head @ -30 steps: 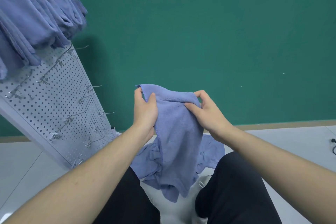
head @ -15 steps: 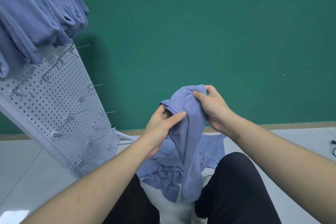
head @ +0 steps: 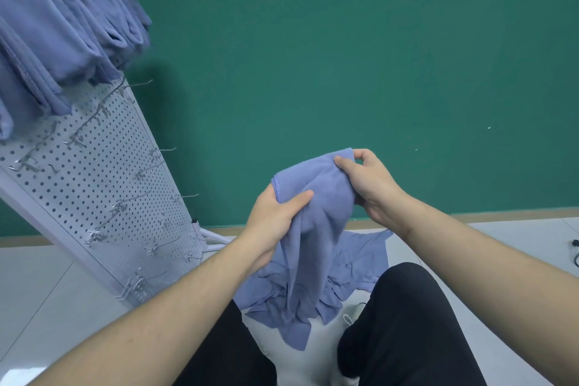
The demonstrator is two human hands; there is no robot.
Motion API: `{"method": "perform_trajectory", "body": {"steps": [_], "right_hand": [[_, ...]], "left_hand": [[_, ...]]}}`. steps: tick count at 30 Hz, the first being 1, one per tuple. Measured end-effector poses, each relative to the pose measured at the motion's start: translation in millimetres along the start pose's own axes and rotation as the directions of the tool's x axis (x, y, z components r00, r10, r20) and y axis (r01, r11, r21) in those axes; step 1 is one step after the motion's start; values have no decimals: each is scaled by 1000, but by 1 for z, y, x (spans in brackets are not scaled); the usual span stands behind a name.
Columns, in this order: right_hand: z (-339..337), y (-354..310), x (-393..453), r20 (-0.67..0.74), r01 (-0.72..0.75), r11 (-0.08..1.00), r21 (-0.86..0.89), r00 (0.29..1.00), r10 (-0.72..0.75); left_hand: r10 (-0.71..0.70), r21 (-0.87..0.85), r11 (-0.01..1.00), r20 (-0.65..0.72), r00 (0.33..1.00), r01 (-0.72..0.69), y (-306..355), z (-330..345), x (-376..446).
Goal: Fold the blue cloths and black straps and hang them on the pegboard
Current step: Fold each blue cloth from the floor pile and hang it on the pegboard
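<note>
I am holding a soft blue microfibre cloth (head: 316,216) up in front of me, above my lap — it is hanging with its long axis running top to bottom, the bunched top edge slanting upward to my right and the loose tail pointing down between my knees. My left hand (head: 275,219) is gripping the lower left end of that top edge, thumb lying across the front of the fabric. My right hand (head: 371,185) is pinching the higher right end, thumb on the near side and fingers curled behind. Beneath the hanging cloth a crumpled pile of blue cloths (head: 354,266) is lying on the pale tiled floor (head: 47,285). To my left a white perforated metal pegboard (head: 94,185) is leaning, wire hooks sticking out — folded blue cloths (head: 56,28) are draped across its top.
</note>
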State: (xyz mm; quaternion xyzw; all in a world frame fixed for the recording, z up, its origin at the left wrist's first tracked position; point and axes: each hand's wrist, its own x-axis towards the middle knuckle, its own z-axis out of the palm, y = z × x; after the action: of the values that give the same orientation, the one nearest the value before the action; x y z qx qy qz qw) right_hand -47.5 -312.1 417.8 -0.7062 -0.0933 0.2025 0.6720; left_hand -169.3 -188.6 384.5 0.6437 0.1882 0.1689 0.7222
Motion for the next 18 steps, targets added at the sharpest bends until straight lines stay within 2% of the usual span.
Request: {"method": "perform_trajectory", "body": {"steps": [2, 5, 7, 11, 14, 16, 18], "right_hand": [[0, 1, -5, 45, -33, 999, 0, 998, 33], [1, 5, -19, 251, -129, 991, -36, 959, 133], [1, 13, -25, 334, -108, 988, -110, 932, 139], [1, 25, -22, 275, 48, 994, -98, 961, -19], [3, 22, -23, 307, 192, 980, -54, 937, -167], [7, 20, -24, 278, 231, 972, -43, 937, -210], [10, 18, -24, 226, 240, 970, -26, 947, -229]], "left_hand": [[10, -49, 999, -42, 999, -12, 1, 2, 6], [-34, -135, 991, -110, 993, 19, 5, 4, 14], [-71, -186, 981, -129, 989, 46, 9, 3, 18], [-88, -112, 991, -131, 987, 73, 10, -2, 22], [-131, -49, 991, -105, 986, 126, 10, -4, 20], [-159, -93, 984, -71, 985, 152, 14, -5, 14], [-159, -147, 976, 22, 987, 161, 13, -7, 8]]}}
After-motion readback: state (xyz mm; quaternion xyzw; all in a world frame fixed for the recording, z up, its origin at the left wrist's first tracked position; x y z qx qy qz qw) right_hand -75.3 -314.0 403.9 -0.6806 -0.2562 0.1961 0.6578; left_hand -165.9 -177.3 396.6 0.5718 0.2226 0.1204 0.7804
